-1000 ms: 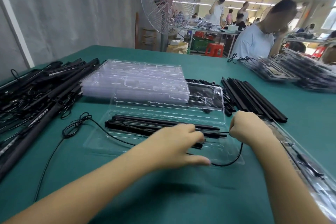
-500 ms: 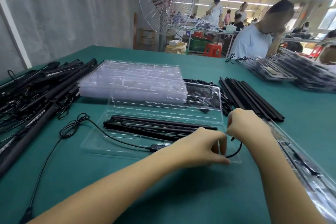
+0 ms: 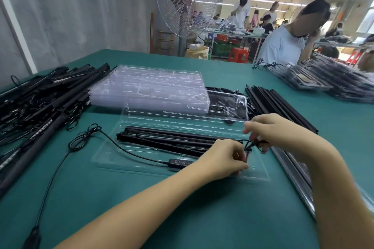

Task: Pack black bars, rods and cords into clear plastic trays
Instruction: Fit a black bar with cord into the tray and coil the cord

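An open clear plastic tray (image 3: 113, 159) lies on the green table in front of me, its lid (image 3: 240, 111) folded back. Black bars (image 3: 172, 140) lie lengthwise in the tray. A black cord (image 3: 125, 148) with an inline controller (image 3: 181, 162) runs from the table's left across the tray to my hands. My left hand (image 3: 222, 157) pinches the cord near the tray's right end. My right hand (image 3: 271, 133) pinches the cord's small connector just above it. The two hands almost touch.
A stack of empty clear trays (image 3: 149, 87) sits behind the open one. A heap of black bars and cords (image 3: 40, 99) fills the left side. Loose black rods (image 3: 279, 105) lie to the right, packed trays (image 3: 332, 79) farther right. A person stands beyond the table by a fan (image 3: 186, 0).
My left hand slid right along the cord to meet my right hand, uncovering the inline controller. The cord loop that hung over the tray's front right corner has been drawn up between my fingers.
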